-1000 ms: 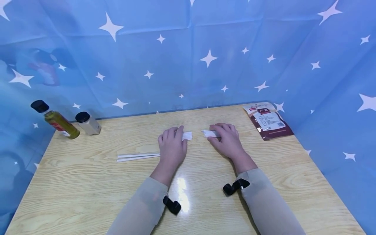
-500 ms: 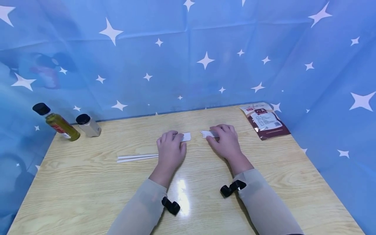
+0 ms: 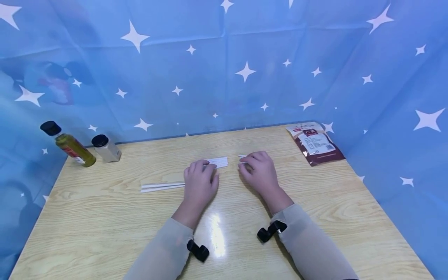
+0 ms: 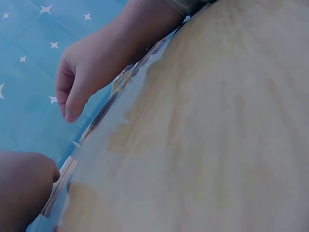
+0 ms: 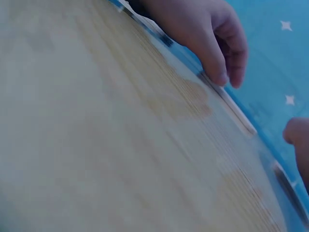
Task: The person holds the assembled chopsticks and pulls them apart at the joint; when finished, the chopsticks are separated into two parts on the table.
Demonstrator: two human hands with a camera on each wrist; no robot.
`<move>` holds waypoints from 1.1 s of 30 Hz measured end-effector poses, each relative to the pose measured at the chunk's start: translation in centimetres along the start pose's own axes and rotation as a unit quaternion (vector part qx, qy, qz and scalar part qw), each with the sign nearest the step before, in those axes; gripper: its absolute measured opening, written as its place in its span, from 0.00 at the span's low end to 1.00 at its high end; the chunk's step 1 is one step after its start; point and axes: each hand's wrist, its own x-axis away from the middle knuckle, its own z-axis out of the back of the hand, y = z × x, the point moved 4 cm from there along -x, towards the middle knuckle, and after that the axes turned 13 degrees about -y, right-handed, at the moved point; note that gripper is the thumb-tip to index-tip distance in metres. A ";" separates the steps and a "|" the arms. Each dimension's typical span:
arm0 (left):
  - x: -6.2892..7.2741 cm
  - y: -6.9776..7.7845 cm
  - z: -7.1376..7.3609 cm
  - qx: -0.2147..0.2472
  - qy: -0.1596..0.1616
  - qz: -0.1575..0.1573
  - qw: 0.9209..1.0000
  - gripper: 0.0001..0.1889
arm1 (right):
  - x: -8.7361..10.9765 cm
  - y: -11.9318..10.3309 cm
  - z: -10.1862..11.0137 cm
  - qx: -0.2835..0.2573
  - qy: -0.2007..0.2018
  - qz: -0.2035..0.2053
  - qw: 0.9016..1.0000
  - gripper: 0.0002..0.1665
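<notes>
A bundle of thin white strips (image 3: pixel 219 161) lies flat at mid-table. My left hand (image 3: pixel 200 179) rests over its left part, fingers bent and thumb below the near edge. My right hand (image 3: pixel 259 171) is at a second group of white strips (image 3: pixel 242 156); its palm and fingers hide most of them. Between the two groups shows a short gap of wood. In the left wrist view the right hand (image 4: pixel 91 67) points down, its fingers loosely bent. The right wrist view has the left hand (image 5: pixel 203 34) with fingertips at a pale strip edge (image 5: pixel 236 111).
Two longer white strips (image 3: pixel 161 187) run left from under my left wrist. At the table's far left stand an oil bottle (image 3: pixel 75 149) and a black-lidded jar (image 3: pixel 107 149). A brown-and-white pouch (image 3: pixel 316 144) lies at the back right, before a blue starry curtain (image 3: pixel 210 70).
My left hand has slid a little left and nearer, baring more of its bundle. The right hand has shifted left, its fingers now covering more of its strip ends.
</notes>
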 end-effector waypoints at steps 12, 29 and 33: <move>2.6 -2.4 2.1 -0.010 0.018 -0.010 1.000 0.14 | -0.4 -3.9 -2.4 -0.008 -0.026 0.037 0.999 0.05; 5.3 -6.0 4.2 -0.007 0.033 0.022 0.999 0.11 | -2.0 -9.2 -5.6 -0.013 -0.058 0.067 0.996 0.03; 5.9 -7.1 5.0 -0.004 0.031 0.037 0.999 0.10 | -2.8 -10.5 -6.4 -0.020 -0.072 0.061 0.995 0.03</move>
